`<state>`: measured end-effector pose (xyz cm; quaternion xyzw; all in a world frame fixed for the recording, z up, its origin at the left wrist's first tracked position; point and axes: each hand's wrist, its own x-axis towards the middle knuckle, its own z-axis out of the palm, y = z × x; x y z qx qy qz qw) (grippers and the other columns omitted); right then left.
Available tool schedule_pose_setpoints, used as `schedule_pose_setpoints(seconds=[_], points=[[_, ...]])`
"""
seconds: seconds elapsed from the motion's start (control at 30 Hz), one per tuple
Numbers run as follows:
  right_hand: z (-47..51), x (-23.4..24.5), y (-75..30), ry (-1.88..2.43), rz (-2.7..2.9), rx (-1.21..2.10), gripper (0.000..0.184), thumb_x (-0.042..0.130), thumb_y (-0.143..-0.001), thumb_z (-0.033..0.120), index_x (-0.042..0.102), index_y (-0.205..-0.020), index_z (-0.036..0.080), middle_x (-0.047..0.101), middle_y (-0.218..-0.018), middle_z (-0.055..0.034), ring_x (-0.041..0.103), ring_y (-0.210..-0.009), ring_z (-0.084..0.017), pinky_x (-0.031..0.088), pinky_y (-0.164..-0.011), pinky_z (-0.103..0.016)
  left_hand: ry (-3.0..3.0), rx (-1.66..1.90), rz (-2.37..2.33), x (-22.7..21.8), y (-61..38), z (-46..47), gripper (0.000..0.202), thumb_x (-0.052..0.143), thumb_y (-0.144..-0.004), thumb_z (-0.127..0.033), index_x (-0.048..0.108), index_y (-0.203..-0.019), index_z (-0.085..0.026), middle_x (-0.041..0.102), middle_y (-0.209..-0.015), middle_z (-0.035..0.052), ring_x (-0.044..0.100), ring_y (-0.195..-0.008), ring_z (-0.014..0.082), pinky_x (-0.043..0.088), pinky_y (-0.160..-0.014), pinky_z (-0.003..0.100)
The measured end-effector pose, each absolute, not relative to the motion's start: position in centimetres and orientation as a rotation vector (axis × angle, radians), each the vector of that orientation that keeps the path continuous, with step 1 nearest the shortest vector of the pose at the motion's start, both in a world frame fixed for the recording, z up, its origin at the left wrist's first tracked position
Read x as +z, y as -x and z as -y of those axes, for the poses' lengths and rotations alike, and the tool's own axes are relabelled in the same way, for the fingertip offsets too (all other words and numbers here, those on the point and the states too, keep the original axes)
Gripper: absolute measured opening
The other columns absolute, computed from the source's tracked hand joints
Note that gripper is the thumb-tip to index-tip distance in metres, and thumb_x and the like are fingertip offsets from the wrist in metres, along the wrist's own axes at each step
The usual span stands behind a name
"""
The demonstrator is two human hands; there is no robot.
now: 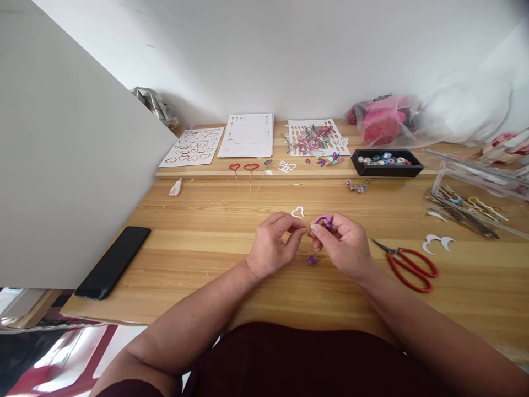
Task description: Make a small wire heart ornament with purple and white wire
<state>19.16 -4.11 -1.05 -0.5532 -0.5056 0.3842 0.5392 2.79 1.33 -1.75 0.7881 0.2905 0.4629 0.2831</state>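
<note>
My right hand (pixel 345 237) is closed, pinching a curved purple piece (pixel 323 221) that looks wrapped in thread; part of it is hidden by the fingers. My left hand (pixel 276 242) pinches a thin yellowish wire (pixel 307 227) close to the right fingertips. Below the fingertips, near the tabletop, is a small round purple coil of thread (pixel 313 259), with a fine strand above it. Just beyond my hands lies a white heart-shaped paper cutout (pixel 297 212). Red-handled scissors (pixel 407 264) rest to the right of my right hand, blades pointing left.
A phone (pixel 113 263) and a glue bottle (pixel 175 187) lie at the left. On the back ledge are cut-out sheets (pixel 192 146), red heart shapes (pixel 250 167) and a black tray of thread spools (pixel 387 163). A clear box (pixel 475 204) with metal hairpins and white crescents (pixel 447 243) sit right.
</note>
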Motion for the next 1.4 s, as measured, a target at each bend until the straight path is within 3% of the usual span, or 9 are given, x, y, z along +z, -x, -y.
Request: schedule_pose_setpoints(seconds=[0.23, 0.37, 0.6, 0.77, 0.93, 1.03, 1.1, 1.3, 1.4], points=[[4.8, -1.7, -19.0, 1.342, 1.364, 0.659, 0.01, 0.064, -0.091, 0.03, 0.066, -0.09, 0.02, 0.068, -0.073, -0.0017, 0.065, -0.058, -0.014, 0.053, -0.054, -0.025, -0.929, 0.543, -0.716, -1.3, -3.0, -2.0, 0.025, 0.077, -0.07, -0.034, 0.061, -0.069, -0.014, 0.053, -0.062, -0.0006, 0.044, -0.054, 0.0075, 0.03, -0.05, 0.021], [4.6, -1.5, -19.2, 1.313, 1.357, 0.632, 0.009, 0.065, -0.09, 0.029, 0.065, -0.09, 0.02, 0.069, -0.076, -0.0021, 0.065, -0.059, -0.013, 0.053, -0.056, -0.025, -0.798, 0.437, -0.649, -1.1, -3.0, -2.1, 0.03, 0.079, -0.07, -0.035, 0.059, -0.07, -0.014, 0.053, -0.066, -0.0006, 0.04, -0.052, 0.0048, 0.022, -0.046, 0.019], [4.0, -1.1, -19.2, 1.299, 1.178, 0.842, 0.016, 0.067, -0.087, 0.032, 0.063, -0.083, 0.018, 0.064, -0.065, 0.0008, 0.059, -0.051, -0.011, 0.05, -0.051, -0.023, -1.872, 1.227, -0.819, -1.7, -3.0, -1.6, 0.019, 0.07, -0.085, -0.033, 0.069, -0.095, -0.017, 0.07, -0.089, 0.0061, 0.059, -0.076, 0.0134, 0.047, -0.066, 0.027], [4.0, -1.1, -19.1, 1.295, 1.172, 0.866, 0.016, 0.068, -0.087, 0.032, 0.063, -0.083, 0.017, 0.062, -0.059, 0.0015, 0.059, -0.051, -0.011, 0.049, -0.05, -0.022, -2.228, 1.367, -0.729, -2.0, -2.8, -1.4, 0.012, 0.071, -0.086, -0.025, 0.069, -0.095, -0.019, 0.072, -0.092, 0.0065, 0.063, -0.089, 0.017, 0.052, -0.082, 0.033], [4.0, -1.0, -19.1, 1.251, 1.134, 0.886, 0.017, 0.07, -0.086, 0.033, 0.065, -0.083, 0.017, 0.066, -0.069, -0.0004, 0.061, -0.052, -0.01, 0.051, -0.05, -0.023, -1.95, 1.222, -0.867, -2.0, -3.1, -1.5, 0.017, 0.073, -0.082, -0.027, 0.069, -0.095, -0.017, 0.07, -0.092, 0.0074, 0.061, -0.082, 0.0153, 0.051, -0.068, 0.027], [4.1, -0.9, -19.0, 1.23, 1.122, 0.888, 0.017, 0.07, -0.086, 0.034, 0.065, -0.084, 0.017, 0.068, -0.073, -0.0013, 0.062, -0.052, -0.011, 0.052, -0.05, -0.023, -1.5, 1.014, -0.793, -1.9, -3.3, -1.5, 0.03, 0.075, -0.078, -0.029, 0.065, -0.103, -0.016, 0.068, -0.105, 0.0109, 0.064, -0.093, 0.0183, 0.05, -0.062, 0.023], [4.2, -0.9, -19.0, 1.224, 1.14, 0.888, 0.017, 0.07, -0.087, 0.034, 0.065, -0.084, 0.017, 0.069, -0.072, -0.0014, 0.063, -0.053, -0.011, 0.053, -0.05, -0.023, -1.235, 0.888, -0.653, -1.8, -3.4, -1.4, 0.037, 0.076, -0.075, -0.028, 0.062, -0.106, -0.016, 0.066, -0.11, 0.0111, 0.064, -0.098, 0.0207, 0.052, -0.061, 0.023], [4.3, -1.0, -18.8, 1.199, 1.176, 0.895, 0.016, 0.068, -0.089, 0.034, 0.065, -0.086, 0.018, 0.068, -0.073, -0.0004, 0.059, -0.048, -0.009, 0.05, -0.045, -0.022, -0.927, 0.742, -0.583, -1.6, -3.5, -1.1, 0.034, 0.076, -0.072, -0.021, 0.065, -0.103, -0.014, 0.067, -0.096, 0.0065, 0.065, -0.085, 0.015, 0.056, -0.073, 0.028], [4.4, -0.9, -18.8, 1.2, 1.159, 0.932, 0.017, 0.069, -0.089, 0.035, 0.064, -0.086, 0.019, 0.07, -0.074, -0.001, 0.058, -0.045, -0.009, 0.048, -0.042, -0.022, -0.919, 0.849, -0.624, -1.6, -3.5, -1.2, 0.029, 0.073, -0.07, -0.018, 0.067, -0.097, -0.014, 0.067, -0.099, 0.0072, 0.067, -0.091, 0.0183, 0.053, -0.064, 0.024]])
